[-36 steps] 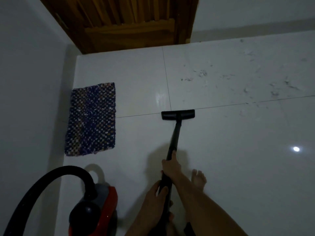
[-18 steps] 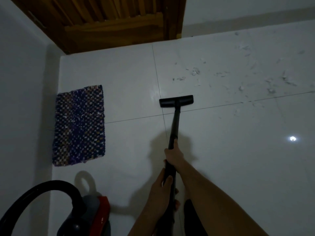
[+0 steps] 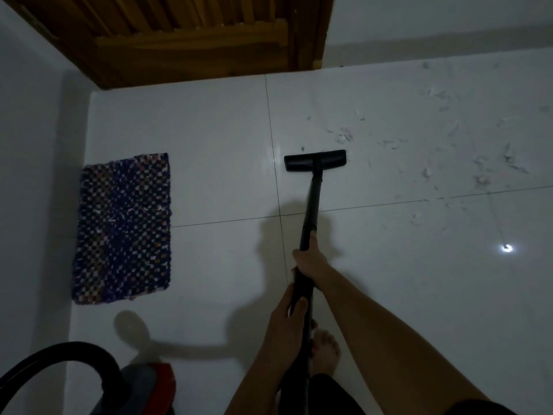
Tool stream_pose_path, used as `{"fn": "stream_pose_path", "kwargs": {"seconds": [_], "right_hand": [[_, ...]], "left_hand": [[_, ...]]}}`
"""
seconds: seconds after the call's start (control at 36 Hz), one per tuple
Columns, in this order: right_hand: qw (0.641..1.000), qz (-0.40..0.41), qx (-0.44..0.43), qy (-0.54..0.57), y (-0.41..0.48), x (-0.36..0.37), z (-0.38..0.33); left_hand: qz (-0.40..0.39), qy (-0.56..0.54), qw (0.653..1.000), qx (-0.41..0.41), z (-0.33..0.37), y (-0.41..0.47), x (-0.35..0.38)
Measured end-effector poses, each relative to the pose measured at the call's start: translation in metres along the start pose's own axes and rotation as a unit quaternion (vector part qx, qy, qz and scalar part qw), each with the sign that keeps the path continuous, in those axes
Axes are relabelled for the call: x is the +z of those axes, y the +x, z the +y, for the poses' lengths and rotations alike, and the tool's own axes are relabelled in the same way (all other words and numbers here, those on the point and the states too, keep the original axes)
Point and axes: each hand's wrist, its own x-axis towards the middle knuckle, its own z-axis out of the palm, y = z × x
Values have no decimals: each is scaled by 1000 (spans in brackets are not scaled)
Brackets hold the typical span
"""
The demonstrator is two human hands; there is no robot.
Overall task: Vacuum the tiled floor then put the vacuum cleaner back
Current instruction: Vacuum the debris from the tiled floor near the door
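Okay, nearest me the red canister (image 3: 149,381) sits on the tiled floor (image 3: 209,265). My left hand (image 3: 285,316) and right hand (image 3: 308,262) both wrap around the wand (image 3: 312,199), which looks stiff and light, so gripping mid-tube should steer it fine. Further out, the floor head (image 3: 314,160) lies flat just short of the debris (image 3: 344,136).

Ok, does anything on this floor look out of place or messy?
Yes: pale scraps and dust lie scattered over the tiled floor beyond and right of the floor nozzle, not yet vacuumed. The woven mat lies flat by the left wall; nothing else stands out.
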Motion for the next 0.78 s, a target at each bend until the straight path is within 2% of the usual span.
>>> {"fn": "stream_pose_path", "kwargs": {"seconds": [0.25,0.56,0.78], "right_hand": [[1000,1,5,-11,36,-1,-48],[1000,22,-3,-10,88,-2,-134],[1000,24,-16,-4,118,-9,-177]], "left_hand": [[-10,4,1000,18,41,36,-14],[-22,-31,999,-7,117,96,-39],[-22,-16,1000,14,158,130,-48]]}}
